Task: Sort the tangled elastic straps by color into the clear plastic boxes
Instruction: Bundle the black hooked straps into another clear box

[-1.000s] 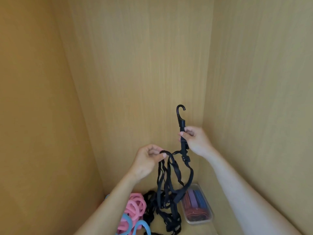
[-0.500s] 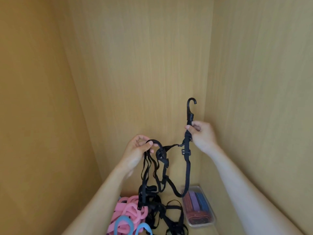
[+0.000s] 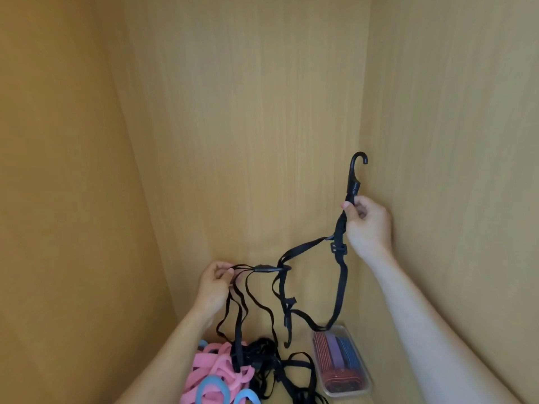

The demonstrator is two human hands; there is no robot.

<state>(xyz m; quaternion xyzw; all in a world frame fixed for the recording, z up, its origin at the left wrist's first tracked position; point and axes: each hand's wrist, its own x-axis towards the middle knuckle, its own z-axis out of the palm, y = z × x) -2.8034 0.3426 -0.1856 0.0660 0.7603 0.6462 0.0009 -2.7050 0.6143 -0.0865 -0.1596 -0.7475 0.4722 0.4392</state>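
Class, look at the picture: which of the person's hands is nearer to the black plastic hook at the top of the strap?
Right. The right hand grips the black elastic strap just below the black plastic hook; the left hand pinches strands far lower and to the left.

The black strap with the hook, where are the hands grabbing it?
The right hand pinches the black strap just below its top hook. The left hand pinches thin black loops at the other end.

Right hand raised, left hand lower, both pinching.
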